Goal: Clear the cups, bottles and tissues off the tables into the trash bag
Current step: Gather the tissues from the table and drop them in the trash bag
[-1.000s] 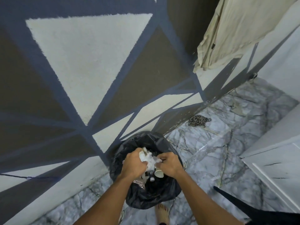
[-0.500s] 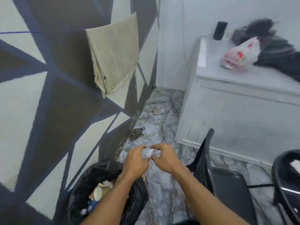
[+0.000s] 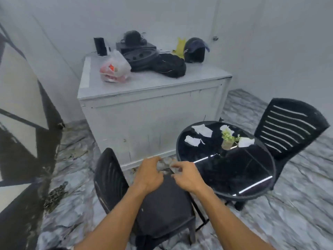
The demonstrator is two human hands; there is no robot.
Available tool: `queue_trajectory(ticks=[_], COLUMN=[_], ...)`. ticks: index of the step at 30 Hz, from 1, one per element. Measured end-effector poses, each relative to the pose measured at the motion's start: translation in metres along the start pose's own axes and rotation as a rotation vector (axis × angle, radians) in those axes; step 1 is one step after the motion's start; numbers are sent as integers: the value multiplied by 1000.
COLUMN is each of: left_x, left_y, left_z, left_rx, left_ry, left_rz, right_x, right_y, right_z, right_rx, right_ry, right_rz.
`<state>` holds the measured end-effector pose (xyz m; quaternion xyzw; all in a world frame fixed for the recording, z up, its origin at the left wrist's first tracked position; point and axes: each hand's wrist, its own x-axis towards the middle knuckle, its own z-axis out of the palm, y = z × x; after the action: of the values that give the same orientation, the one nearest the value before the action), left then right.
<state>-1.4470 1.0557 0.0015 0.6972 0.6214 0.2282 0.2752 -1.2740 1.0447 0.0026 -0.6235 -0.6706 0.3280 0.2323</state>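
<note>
Several crumpled white tissues (image 3: pixel 201 129) lie on the far half of a round black glass table (image 3: pixel 252 184) at right; one tissue (image 3: pixel 246 142) is beside a small potted plant (image 3: pixel 227 141). My left hand (image 3: pixel 149 175) and my right hand (image 3: pixel 185 177) hover close together over the black chair's seat, just left of the table's rim. Their fingers are loosely curled and apart, and I see nothing held in either. The trash bag is out of view.
A black chair (image 3: pixel 162 204) stands right below my hands, and a second slatted black chair (image 3: pixel 288 127) is behind the table. A white cabinet (image 3: pixel 149 109) carries a plastic bag (image 3: pixel 115 69), a black bag (image 3: pixel 169 66) and a helmet (image 3: pixel 194 50). The patterned wall is at left.
My view has swung right from the trash bag by the wall to the chair and round table. My hands left the bag and have drawn slightly apart.
</note>
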Motion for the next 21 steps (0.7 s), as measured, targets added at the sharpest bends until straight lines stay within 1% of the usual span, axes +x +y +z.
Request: queue_trajectory(ticks=[3,6,8,11,15,21], left_x=[30,53,68,93,136,213], left_y=[48,86,105,122,139,136], left_z=[51,92,114,140,172,215], left_rx=[20,38,62,84,107,94], left_ry=[-37,-95,-116,-140,-104,-87], left_rz=[67,99,118,118,108,29], right_x=[5,4,7,13,32,101], right_y=[63,103,127,157,193,239], right_z=[-53,-99,-123,-141,-157,-193], right_rx=[-26,-65,-47,-10,-3,14], right_ry=[27,95,145,184,217,282], right_rz=[81,157,199,266,324,351])
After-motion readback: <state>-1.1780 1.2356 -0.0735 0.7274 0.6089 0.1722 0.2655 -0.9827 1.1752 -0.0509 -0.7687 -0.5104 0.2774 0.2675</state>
